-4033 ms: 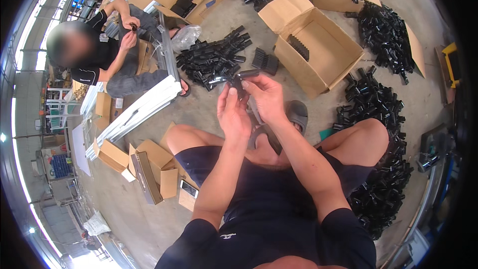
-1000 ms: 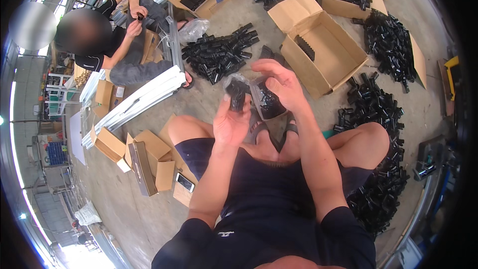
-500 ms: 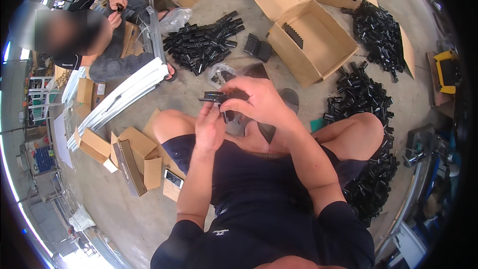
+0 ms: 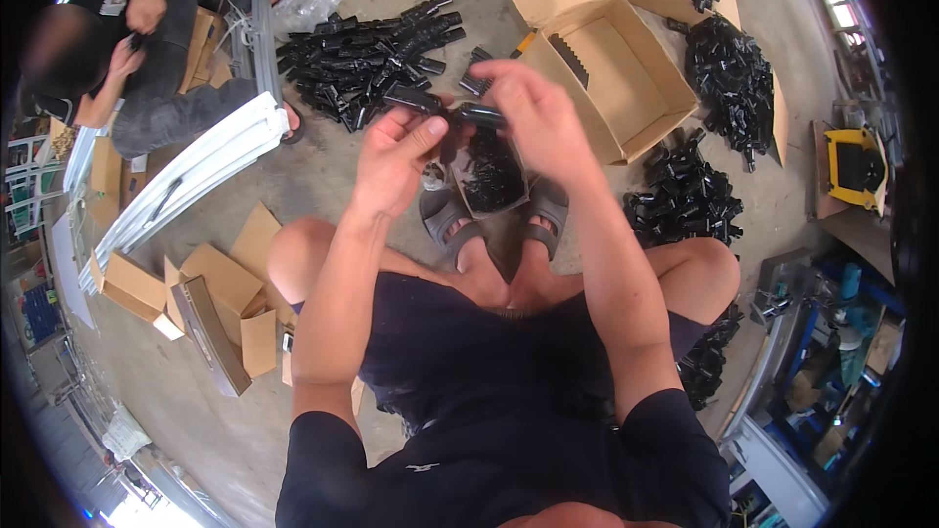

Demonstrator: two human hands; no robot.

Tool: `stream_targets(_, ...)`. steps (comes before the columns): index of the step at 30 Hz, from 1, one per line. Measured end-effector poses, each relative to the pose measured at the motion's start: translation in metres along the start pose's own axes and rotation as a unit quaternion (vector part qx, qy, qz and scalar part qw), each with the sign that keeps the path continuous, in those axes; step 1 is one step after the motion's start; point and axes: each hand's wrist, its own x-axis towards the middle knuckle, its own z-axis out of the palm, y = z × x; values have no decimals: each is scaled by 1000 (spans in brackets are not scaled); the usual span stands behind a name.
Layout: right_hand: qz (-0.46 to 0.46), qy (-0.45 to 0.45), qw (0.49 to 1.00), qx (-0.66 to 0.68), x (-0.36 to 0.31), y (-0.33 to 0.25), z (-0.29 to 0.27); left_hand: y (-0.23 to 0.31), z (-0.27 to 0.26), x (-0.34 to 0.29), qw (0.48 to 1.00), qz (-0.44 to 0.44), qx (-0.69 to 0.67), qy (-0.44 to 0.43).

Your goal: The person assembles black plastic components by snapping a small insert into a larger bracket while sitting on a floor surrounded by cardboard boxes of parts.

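Between the thumb and fingers of my left hand (image 4: 389, 161) is a glossy black tubular piece (image 4: 415, 99). A second black tubular length (image 4: 480, 115) lies beside it at an angle; whether the two are joined I cannot make out. My right hand (image 4: 538, 122) is just to the right, blurred, its index finger stretched over the second length and the fingers apart. Whether it touches that length is unclear. Below the hands, between my sandalled feet, stands an open box (image 4: 495, 203) of small dark pieces. Beyond my right fingers lies a ribbed black part (image 4: 473, 84), partly hidden.
A heap of black parts (image 4: 367, 64) lies ahead left, more heaps (image 4: 729, 78) at the right. An open cardboard box (image 4: 641, 78) stands ahead right. White metal profiles (image 4: 201, 176) and small cartons (image 4: 220, 284) lie left. Another person (image 4: 156, 49) sits far left, handling something small and dark.
My hands have moved slightly farther away and apart. My right hand has loosened from its pinch, its fingers now stretched. The view has shifted, uncovering the box between my feet.
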Motion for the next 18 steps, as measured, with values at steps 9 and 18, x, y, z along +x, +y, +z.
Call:
stream_targets(9, 73, 68, 887, -451, 156, 192, -48, -23, -38, 56, 984, 17, -175, 27)
stream_targets(18, 163, -12, 833, -529, 224, 286, -41, -29, -61, 74, 980, -13, -191, 54)
